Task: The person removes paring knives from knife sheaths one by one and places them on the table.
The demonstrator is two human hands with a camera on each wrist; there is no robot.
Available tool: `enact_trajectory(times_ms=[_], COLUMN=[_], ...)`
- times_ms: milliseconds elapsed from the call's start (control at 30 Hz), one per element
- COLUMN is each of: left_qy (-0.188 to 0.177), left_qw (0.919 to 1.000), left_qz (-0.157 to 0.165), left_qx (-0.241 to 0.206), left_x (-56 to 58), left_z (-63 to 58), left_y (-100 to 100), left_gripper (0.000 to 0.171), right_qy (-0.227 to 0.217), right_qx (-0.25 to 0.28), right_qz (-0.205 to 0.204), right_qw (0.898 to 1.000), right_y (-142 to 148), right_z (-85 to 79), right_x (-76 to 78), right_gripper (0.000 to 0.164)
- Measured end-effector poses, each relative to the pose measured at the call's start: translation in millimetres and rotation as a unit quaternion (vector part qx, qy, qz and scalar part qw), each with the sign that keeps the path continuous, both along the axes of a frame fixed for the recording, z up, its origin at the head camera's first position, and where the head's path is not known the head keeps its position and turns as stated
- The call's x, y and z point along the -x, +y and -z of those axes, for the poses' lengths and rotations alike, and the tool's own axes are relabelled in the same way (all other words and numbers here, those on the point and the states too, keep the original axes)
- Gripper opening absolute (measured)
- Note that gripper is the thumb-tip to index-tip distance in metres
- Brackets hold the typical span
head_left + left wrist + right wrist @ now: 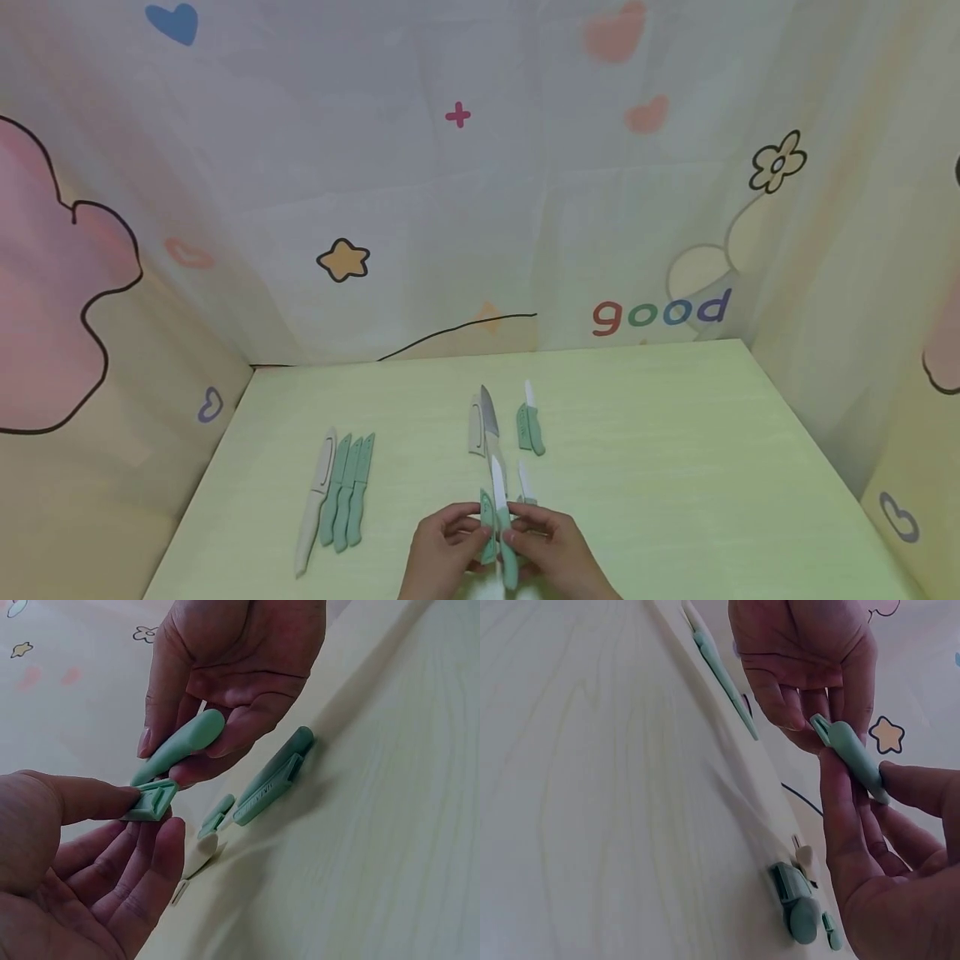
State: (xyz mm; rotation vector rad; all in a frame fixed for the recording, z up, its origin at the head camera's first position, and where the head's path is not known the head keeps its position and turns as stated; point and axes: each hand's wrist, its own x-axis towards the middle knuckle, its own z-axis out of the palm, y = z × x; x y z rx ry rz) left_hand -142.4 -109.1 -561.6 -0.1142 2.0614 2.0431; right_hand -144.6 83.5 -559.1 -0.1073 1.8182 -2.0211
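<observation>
Near the front of the table, my left hand pinches a green knife sheath between thumb and fingers. My right hand grips the green handle of a knife with a white blade pointing away from me. Sheath and blade are side by side, the blade out of the sheath. In the left wrist view, the sheath sits just below the knife handle. A smaller white-bladed knife lies behind my right hand, partly hidden by it.
Beyond my hands lie a beige-handled knife with a grey blade, its beige sheath, and a small green knife beside its green sheath. At left, a sheathed beige knife and three sheathed green knives form a row.
</observation>
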Motion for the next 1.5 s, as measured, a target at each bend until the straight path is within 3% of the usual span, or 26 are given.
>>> enact_trajectory(times_ms=[633,933,1167,1300,1500], left_qy=[-0.01,-0.011,-0.002,0.015,0.054], left_qw=[0.9989,0.9981,0.9948,0.9872,0.9634], left_qz=[-0.014,-0.011,-0.012,-0.014,-0.015], left_qx=[0.043,0.06,0.101,0.158,0.262], left_x=[-7.9,-6.7,-6.3,-5.3,-3.1], left_z=[6.6,12.0,12.2,12.5,12.6], left_y=[-16,-23,-24,-24,-25], left_gripper=[0.036,0.036,0.038,0.037,0.033], right_qy=[0.009,0.052,0.088,0.12,0.167], right_qx=[-0.01,-0.085,-0.143,-0.177,-0.241], right_qz=[0.027,-0.002,0.011,0.033,0.046], right_qw=[1.0,0.995,0.986,0.976,0.955], right_y=[-31,-37,-41,-43,-47], right_z=[9.2,6.7,9.2,9.6,9.6], right_x=[2.8,3.5,2.7,1.6,0.7], right_gripper=[0.049,0.051,0.052,0.05,0.046])
